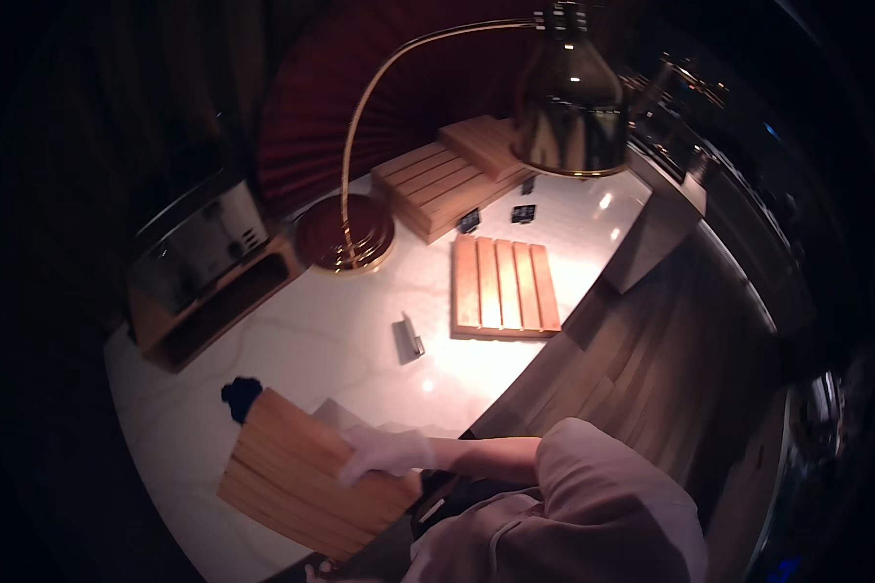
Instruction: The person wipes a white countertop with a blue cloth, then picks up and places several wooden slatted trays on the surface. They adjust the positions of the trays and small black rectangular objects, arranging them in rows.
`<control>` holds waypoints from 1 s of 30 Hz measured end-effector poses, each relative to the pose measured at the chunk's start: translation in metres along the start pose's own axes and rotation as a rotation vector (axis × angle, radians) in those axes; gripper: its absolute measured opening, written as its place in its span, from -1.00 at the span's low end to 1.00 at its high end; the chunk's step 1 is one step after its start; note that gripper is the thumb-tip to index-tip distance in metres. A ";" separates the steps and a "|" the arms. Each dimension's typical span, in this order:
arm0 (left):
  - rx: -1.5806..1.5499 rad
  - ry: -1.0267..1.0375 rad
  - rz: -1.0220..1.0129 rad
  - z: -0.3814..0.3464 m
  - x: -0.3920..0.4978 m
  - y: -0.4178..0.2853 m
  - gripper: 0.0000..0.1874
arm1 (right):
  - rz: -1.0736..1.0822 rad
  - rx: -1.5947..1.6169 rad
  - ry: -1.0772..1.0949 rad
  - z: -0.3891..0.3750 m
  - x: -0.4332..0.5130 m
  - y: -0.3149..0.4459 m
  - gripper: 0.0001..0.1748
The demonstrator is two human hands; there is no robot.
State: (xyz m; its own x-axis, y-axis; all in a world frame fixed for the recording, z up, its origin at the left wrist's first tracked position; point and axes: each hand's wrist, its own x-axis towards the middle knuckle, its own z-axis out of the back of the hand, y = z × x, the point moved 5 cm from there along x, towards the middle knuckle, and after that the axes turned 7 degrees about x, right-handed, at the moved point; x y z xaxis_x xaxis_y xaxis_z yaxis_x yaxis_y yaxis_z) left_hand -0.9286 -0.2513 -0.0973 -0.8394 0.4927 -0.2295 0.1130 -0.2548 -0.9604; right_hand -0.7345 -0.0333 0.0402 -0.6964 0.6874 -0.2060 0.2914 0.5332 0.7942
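Observation:
A grooved wooden board [299, 466] is tilted over the near part of the white marble-look counter [277, 342]. My right hand [383, 455], in a pale glove, grips its upper right edge, with the thumb lying over the board's face. At the bottom rim of the view only some fingers of my left hand [322, 570] show, close to the board's lower edge; the rest is cut off. Beside the board's far corner lies a dark blue item [242, 397], perhaps a cloth. Farther off, a second slatted wooden board [507, 288] lies flat under the lamp light.
A brass heat lamp [572, 109] on a curved stem rises from a round red base [346, 233]. Behind it sit stacked wooden blocks [445, 182] and small black tags [523, 213]. A small metal holder [412, 337] lies mid-counter. At left stands a wooden box [219, 310].

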 end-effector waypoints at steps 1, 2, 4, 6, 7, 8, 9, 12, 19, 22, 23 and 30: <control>0.018 0.080 -0.011 -0.023 -0.005 0.000 -0.55 | 0.021 -0.049 -0.077 0.040 -0.028 0.005 -0.41; 0.023 0.142 -0.023 -0.042 -0.008 -0.001 -0.56 | 0.026 -0.097 -0.137 0.070 -0.062 0.011 -0.38; 0.051 0.250 -0.057 -0.083 -0.015 -0.004 -0.57 | 0.008 -0.189 -0.312 0.115 -0.134 0.052 -0.29; 0.082 0.340 -0.098 -0.124 -0.027 -0.009 -0.59 | 0.146 0.054 -0.480 0.156 -0.206 0.073 -0.28; 0.086 0.388 -0.110 -0.148 -0.038 -0.010 -0.60 | 0.282 0.040 -0.609 0.177 -0.243 0.087 -0.26; 0.087 0.429 -0.126 -0.170 -0.050 -0.010 -0.60 | 0.406 0.066 -0.670 0.209 -0.278 0.085 -0.25; 0.093 0.456 -0.142 -0.190 -0.061 -0.011 -0.61 | 0.449 0.183 -0.683 0.234 -0.310 0.083 -0.26; 0.093 0.502 -0.187 -0.250 -0.102 -0.006 -0.63 | 0.672 0.497 -0.885 0.315 -0.387 0.076 -0.44; 0.074 0.548 -0.278 -0.391 -0.218 -0.004 -0.70 | 0.940 0.475 -1.311 0.566 -0.513 0.123 -0.71; -0.080 0.424 -0.390 -0.432 -0.307 -0.076 -0.77 | 0.807 0.578 -1.290 0.620 -0.509 0.155 -0.55; -0.091 0.423 -0.407 -0.438 -0.312 -0.076 -0.77 | 0.782 0.631 -1.263 0.638 -0.507 0.162 -0.52; 0.021 0.373 -0.325 -0.455 -0.332 -0.063 -0.72 | 0.561 -0.356 -1.466 0.756 -0.518 0.200 -0.51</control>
State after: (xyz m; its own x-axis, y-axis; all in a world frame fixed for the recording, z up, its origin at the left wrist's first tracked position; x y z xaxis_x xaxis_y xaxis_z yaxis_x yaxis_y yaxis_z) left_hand -0.4157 -0.0205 -0.0327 -0.5813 0.8129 0.0363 -0.1367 -0.0536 -0.9892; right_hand 0.1805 0.0897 -0.1265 0.6983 0.7150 -0.0345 -0.0242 0.0717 0.9971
